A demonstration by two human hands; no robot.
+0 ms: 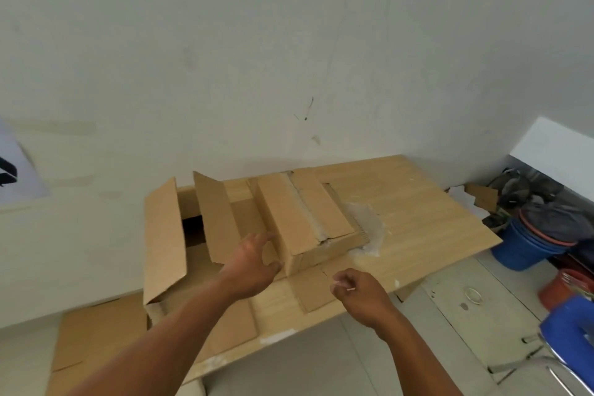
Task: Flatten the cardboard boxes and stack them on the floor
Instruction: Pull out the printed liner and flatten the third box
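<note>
- We see an open cardboard box (164,235) at the left end of the table (427,219). Its long flaps stand upright, and its inside lies in shadow, so we cannot tell what it holds.
- Just right of it sits a closed box (302,215), its top seam lined with torn, whitish tape.
- Our left hand (254,264) reaches to the closed box's near left corner, fingers spread and curved, thumb apart. We cannot tell whether it touches the cardboard.
- Our right hand (360,292) hovers over the table's near edge with its fingers curled toward the thumb. A pale sliver shows at the fingertips, but we cannot tell whether anything is pinched.
- A flat cardboard piece (311,289) lies on the table between the hands and under the closed box.
- More flattened cardboard (96,337) lies at lower left, apparently on the floor.
- Crumpled clear tape (366,228) lies just right of the closed box.
- Beyond the table's right end stand nested blue buckets (527,247) with a grey bundle on top, a red bucket (565,286) and a blue chair (572,331).
- The table is pale wood-grain laminate, the boxes are plain brown corrugated board, and the wall (289,42) is off-white and scuffed.
</note>
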